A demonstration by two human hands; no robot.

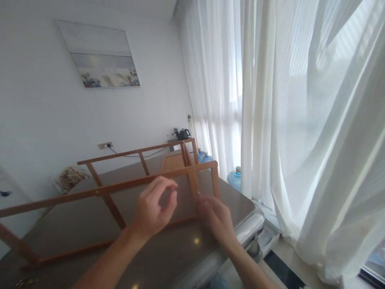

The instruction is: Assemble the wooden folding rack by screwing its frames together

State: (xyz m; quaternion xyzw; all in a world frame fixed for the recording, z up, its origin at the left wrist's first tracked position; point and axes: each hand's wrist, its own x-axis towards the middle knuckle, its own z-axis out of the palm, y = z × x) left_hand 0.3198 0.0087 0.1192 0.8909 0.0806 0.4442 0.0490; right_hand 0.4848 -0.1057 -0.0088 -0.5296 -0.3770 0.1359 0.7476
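Observation:
A brown wooden frame (135, 184) with crossbars stands on its side on the grey-brown table (168, 257). My left hand (155, 204) is raised in front of its long upper rail. The thumb and forefinger tips come together in a pinch, and whatever is between them is too small to make out. Close to the upright near the frame's right end, my right hand (215, 214) is closed around a thin metal rod (200, 195), perhaps a hex key. Most of that rod is hidden by the fingers.
Small brass-coloured pieces (27, 282) lie at the table's near left. Behind the frame are a wooden panel (173, 162), a black kettle (184, 133) and a cable (132, 155). Blue water bottles (234, 179) stand past the table's right edge, beside white curtains (258, 100).

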